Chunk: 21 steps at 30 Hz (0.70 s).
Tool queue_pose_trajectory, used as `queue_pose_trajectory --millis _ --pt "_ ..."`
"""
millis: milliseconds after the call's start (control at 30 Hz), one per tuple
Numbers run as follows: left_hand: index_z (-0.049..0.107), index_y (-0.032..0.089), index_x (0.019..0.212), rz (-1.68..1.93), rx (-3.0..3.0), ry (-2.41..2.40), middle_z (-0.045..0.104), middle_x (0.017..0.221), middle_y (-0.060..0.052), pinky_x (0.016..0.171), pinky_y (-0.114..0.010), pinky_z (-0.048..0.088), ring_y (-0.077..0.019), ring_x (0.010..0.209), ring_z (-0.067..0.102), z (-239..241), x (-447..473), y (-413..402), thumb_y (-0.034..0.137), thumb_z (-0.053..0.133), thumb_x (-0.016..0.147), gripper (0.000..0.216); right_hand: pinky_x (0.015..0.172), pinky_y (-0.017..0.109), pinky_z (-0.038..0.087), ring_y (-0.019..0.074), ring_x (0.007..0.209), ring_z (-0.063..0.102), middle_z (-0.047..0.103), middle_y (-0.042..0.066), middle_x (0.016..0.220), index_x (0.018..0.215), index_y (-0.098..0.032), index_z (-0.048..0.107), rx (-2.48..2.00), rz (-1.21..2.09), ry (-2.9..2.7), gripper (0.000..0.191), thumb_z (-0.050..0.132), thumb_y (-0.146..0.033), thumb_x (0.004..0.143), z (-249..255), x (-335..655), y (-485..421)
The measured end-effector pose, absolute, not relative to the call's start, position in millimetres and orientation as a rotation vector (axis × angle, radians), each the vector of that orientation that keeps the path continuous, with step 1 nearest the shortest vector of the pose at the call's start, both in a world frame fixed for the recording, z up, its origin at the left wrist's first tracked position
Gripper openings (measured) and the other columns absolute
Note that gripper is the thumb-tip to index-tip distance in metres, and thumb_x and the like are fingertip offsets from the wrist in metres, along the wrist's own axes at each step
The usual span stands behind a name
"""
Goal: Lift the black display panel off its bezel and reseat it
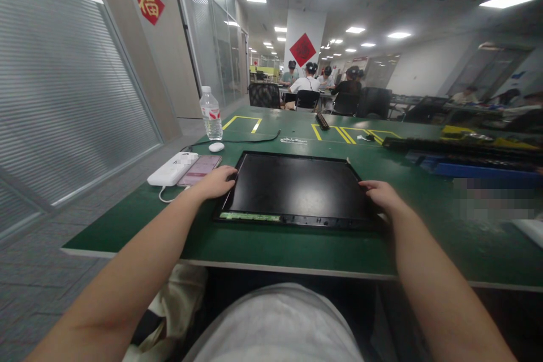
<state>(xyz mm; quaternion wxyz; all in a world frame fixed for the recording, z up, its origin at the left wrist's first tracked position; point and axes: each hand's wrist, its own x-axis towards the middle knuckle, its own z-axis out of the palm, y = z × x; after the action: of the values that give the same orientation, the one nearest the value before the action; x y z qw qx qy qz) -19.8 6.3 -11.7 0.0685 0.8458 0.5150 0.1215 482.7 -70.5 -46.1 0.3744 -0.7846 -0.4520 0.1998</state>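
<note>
Screen (297,184): lies face up on the green table (297,249), directly in front of the seated person, and serves as the centre of the clock face. A green circuit strip (250,216) runs along its near edge at 7 o'clock. The left hand (216,181) is at 9 o'clock, its fingers close together and clamped on the screen's left rim. The right hand (384,195) is at 3 o'clock, its fingers clamped on the right rim; the fingers under the rim are hidden. A phone (202,169) lies just beside the left hand at 10 o'clock, touching a white power bank (172,169). A small white case (216,147) and an upright water bottle (211,116) stand between 10 and 11 o'clock. A black cable (254,140) extends at 11 o'clock. White scraps (293,141) lie at 12 o'clock.
</note>
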Motion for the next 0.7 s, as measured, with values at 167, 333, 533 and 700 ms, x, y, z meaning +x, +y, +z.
queue_pose_trajectory --millis 167,333,533,700 --pt "0.068 0.023 0.125 0.381 2.521 1.548 0.067 0.135 -0.008 0.111 -0.041 0.043 -0.0312 0.127 0.060 -8.4 -21.5 4.3 0.034 0.050 0.080 0.050 0.065 0.029 0.053 0.0203 0.076 0.069 0.075 0.011 0.104 0.106 -0.018 0.078 -1.987 0.629 -1.066 0.047 0.057 -0.005 0.066 -46.3 482.6 -70.2" --pt "0.069 0.022 0.124 0.406 2.503 1.530 0.068 0.135 -0.008 0.111 -0.041 0.044 -0.0322 0.127 0.060 -6.0 -22.0 2.7 0.033 0.052 0.078 0.051 0.061 0.029 0.053 0.0192 0.067 0.066 0.076 0.010 0.095 0.109 -0.017 0.077 -1.959 0.669 -1.041 0.047 0.056 -0.006 0.067 -46.9 483.8 -68.9" --pt "0.072 0.025 0.120 0.413 2.512 1.524 0.071 0.131 -0.005 0.110 -0.040 0.045 -0.0316 0.125 0.061 -5.8 -21.0 2.5 0.031 0.052 0.076 0.048 0.069 0.031 0.055 0.0222 0.078 0.069 0.075 0.009 0.091 0.097 -0.019 0.079 -1.942 0.637 -1.062 0.043 0.056 -0.006 0.063 -47.5 483.0 -68.2" --pt "0.070 0.023 0.123 0.391 2.501 1.545 0.067 0.135 -0.007 0.112 -0.042 0.043 -0.0326 0.127 0.060 -7.2 -20.8 3.0 0.029 0.051 0.077 0.050 0.073 0.031 0.055 0.0216 0.079 0.069 0.076 0.009 0.093 0.096 -0.020 0.080 -2.010 0.480 -1.118 0.042 0.056 -0.008 0.063 -46.2 478.1 -70.0"
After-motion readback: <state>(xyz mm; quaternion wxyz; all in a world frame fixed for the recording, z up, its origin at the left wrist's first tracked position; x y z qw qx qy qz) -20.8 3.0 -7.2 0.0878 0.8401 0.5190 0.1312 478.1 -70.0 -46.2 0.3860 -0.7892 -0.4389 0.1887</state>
